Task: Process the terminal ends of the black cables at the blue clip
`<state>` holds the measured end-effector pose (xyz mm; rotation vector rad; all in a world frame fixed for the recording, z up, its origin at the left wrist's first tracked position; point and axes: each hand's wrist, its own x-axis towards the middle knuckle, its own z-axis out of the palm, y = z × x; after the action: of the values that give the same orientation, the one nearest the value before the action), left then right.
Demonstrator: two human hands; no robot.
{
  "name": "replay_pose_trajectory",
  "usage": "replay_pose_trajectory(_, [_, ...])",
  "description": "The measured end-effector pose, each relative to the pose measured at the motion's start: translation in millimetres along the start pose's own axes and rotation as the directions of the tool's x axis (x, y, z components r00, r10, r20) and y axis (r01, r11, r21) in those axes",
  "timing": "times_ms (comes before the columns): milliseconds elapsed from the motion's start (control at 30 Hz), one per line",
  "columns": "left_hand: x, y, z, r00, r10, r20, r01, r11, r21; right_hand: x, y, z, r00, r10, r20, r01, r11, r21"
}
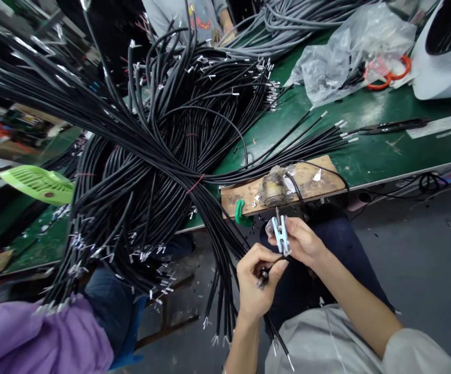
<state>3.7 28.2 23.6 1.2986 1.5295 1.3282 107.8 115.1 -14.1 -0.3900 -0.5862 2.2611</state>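
Observation:
My left hand (260, 278) is curled closed around a black cable (263, 275), its thumb and forefinger pinching near the cable's end. Close beside it, my right hand (301, 240) has its fingers closed on a light-blue clothespin (281, 236). The clothespin sits at the tip of a thin metal shaft (277, 213) that comes out of a small motor-like lump (274, 188), wrapped in something yellowish, on a wooden board (315, 182). The cable's end meets the lower end of the clothespin; the exact contact is too small to tell.
Large bundles of black cables (194, 135) with stripped ends cover the green table (389, 150). A green clamp (241, 213) grips the board's edge. Orange-handled scissors (389, 78), a plastic bag (338, 62) and a white fan (439, 72) stand right. A person in purple (54, 337) sits left.

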Motion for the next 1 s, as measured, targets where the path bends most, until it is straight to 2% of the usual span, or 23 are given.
replay_pose_trajectory(100, [0,3,0.4,1.0,-0.027,0.011,0.027,1.0,-0.002,-1,3,-5,0.998,0.06,0.017,-0.06,0.998,0.02])
replay_pose_trajectory(233, [-2,4,-2.2,1.0,-0.009,0.02,0.009,1.0,0.016,-8,6,-25,0.995,0.064,-0.071,-0.066,0.998,-0.016])
replay_pose_trajectory(333, [-4,3,-6.0,0.999,0.044,0.018,-0.045,0.998,0.039,-22,2,-43,0.988,-0.028,-0.151,0.011,0.993,-0.115])
replay_pose_trajectory(433, [-5,4,-9.6,0.993,0.076,0.087,-0.079,0.997,0.025,-43,-7,-48,0.949,-0.209,-0.236,0.119,0.931,-0.346])
replay_pose_trajectory(500, [-3,5,-10.0,0.988,0.052,0.145,-0.06,0.997,0.052,-56,-14,-39,0.912,-0.363,-0.193,0.202,0.804,-0.56])
replay_pose_trajectory(567, [-1,5,-8.2,0.985,0.009,0.17,-0.032,0.991,0.131,-67,-18,-23,0.892,-0.451,-0.003,0.287,0.573,-0.768])
replay_pose_trajectory(633, [2,6,-5.8,0.983,-0.003,0.181,-0.038,0.974,0.223,-72,-18,-4,0.881,-0.423,0.213,0.362,0.31,-0.879])
replay_pose_trajectory(667, [3,7,-5.0,0.982,0.0,0.189,-0.05,0.965,0.259,-72,-17,4,0.869,-0.407,0.282,0.393,0.22,-0.893])
replay_pose_trajectory(700, [4,8,-5.0,0.98,0.005,0.198,-0.061,0.958,0.28,-72,-15,10,0.853,-0.413,0.318,0.415,0.168,-0.894])
replay_pose_trajectory(767, [4,10,-7.6,0.976,0.01,0.216,-0.072,0.957,0.281,-69,-10,16,0.821,-0.477,0.314,0.433,0.16,-0.887])
replay_pose_trajectory(833, [3,12,-12.5,0.972,0.012,0.236,-0.072,0.967,0.246,-66,-5,15,0.801,-0.548,0.243,0.416,0.216,-0.883])
replay_pose_trajectory(933, [-2,15,-19.1,0.97,0.021,0.243,-0.07,0.978,0.196,-64,0,10,0.791,-0.594,0.149,0.389,0.3,-0.871])
replay_pose_trajectory(1000, [-5,14,-20.2,0.977,0.019,0.212,-0.061,0.98,0.189,-64,1,9,0.799,-0.584,0.139,0.387,0.323,-0.863])
